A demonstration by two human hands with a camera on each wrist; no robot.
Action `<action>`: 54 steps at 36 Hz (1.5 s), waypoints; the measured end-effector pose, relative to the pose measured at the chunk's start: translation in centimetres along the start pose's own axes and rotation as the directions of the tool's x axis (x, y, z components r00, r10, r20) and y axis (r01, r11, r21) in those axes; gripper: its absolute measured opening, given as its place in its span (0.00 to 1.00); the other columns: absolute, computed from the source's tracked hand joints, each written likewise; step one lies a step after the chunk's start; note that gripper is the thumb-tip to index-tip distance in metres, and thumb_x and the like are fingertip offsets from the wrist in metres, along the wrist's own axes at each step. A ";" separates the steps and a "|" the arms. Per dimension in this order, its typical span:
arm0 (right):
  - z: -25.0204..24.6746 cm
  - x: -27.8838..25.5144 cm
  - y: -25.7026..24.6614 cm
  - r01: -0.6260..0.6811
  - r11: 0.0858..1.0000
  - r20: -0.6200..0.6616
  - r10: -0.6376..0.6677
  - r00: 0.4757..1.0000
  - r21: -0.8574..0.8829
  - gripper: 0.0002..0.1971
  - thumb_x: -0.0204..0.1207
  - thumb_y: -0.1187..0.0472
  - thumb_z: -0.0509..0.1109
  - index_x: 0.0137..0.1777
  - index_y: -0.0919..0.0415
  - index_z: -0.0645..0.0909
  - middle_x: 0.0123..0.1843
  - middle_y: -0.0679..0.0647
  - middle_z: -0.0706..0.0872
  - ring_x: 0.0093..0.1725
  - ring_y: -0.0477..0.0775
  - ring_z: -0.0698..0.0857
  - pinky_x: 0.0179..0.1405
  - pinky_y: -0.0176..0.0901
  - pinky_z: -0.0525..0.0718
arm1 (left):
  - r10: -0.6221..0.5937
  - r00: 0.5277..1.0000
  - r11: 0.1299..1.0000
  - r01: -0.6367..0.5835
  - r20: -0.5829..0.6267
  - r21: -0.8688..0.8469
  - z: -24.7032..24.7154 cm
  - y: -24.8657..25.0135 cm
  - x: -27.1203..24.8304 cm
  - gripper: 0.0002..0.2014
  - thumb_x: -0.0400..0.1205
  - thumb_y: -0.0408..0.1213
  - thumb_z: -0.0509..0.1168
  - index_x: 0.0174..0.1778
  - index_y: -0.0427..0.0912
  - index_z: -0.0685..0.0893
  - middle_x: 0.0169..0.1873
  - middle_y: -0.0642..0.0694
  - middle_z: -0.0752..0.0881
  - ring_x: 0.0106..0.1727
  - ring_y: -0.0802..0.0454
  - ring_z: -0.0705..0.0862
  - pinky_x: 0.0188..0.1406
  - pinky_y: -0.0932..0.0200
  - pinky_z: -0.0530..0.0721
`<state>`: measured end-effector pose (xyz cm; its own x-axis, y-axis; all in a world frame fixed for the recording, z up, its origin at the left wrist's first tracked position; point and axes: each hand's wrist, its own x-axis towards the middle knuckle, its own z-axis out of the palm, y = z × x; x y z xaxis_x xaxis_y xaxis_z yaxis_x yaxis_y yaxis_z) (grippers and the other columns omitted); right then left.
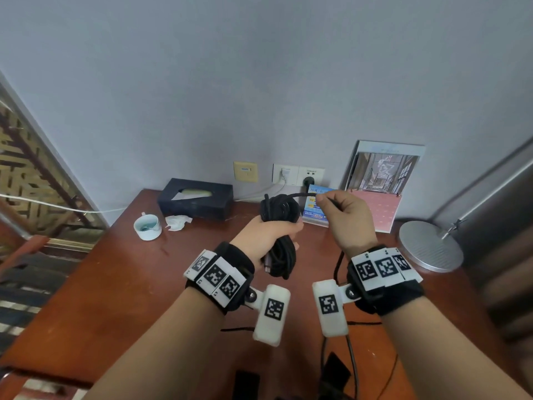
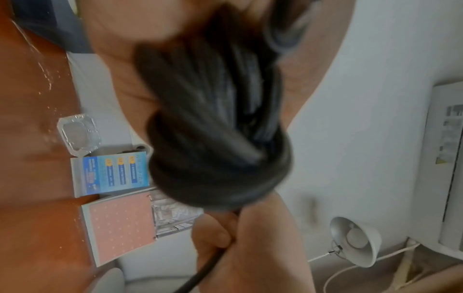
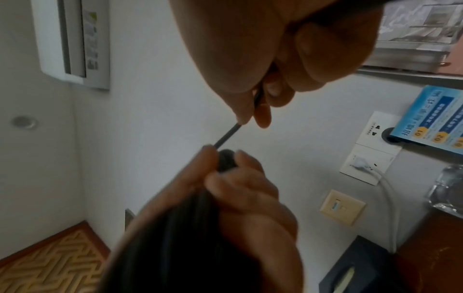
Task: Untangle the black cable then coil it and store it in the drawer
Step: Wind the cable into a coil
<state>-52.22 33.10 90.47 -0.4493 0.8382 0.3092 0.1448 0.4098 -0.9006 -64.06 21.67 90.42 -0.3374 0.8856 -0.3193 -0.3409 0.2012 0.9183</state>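
Observation:
A black cable (image 1: 279,209) is gathered into a thick coil with turns wrapped round its upper part. My left hand (image 1: 268,236) grips the coil round its middle, held upright above the red-brown desk (image 1: 115,284). The coil's lower loops and a plug end hang below that hand. My right hand (image 1: 343,215) pinches the cable's free strand between thumb and fingers just right of the coil. In the left wrist view the coil (image 2: 215,123) fills the middle. In the right wrist view the strand (image 3: 226,136) runs taut from my right fingertips to my left hand (image 3: 240,190). No drawer is in view.
A dark tissue box (image 1: 196,199), a white cup (image 1: 147,226) and a crumpled tissue (image 1: 177,222) sit at the back left. A blue card (image 1: 315,217), a pink calendar (image 1: 375,206) and a lamp base (image 1: 431,245) stand at the back right. Thin black wires (image 1: 353,368) cross the desk's near edge.

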 end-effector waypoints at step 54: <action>-2.5 -0.6 3.1 -0.124 0.991 0.225 0.133 0.965 -0.055 0.08 0.79 0.58 0.69 0.38 0.52 0.81 0.23 0.39 0.77 0.22 0.38 0.71 0.24 0.25 0.68 | 0.073 0.895 0.725 -0.351 -0.441 -0.592 -4.8 6.0 1.3 0.13 0.81 0.37 0.70 0.30 0.42 0.78 0.25 0.48 0.83 0.31 0.53 0.86 0.47 0.49 0.88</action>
<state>-49.29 34.75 88.29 -0.6129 0.7825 0.1098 0.2478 0.3223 -0.9136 -70.79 21.97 94.39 -0.7137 0.6222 -0.3217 -0.6485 -0.4133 0.6393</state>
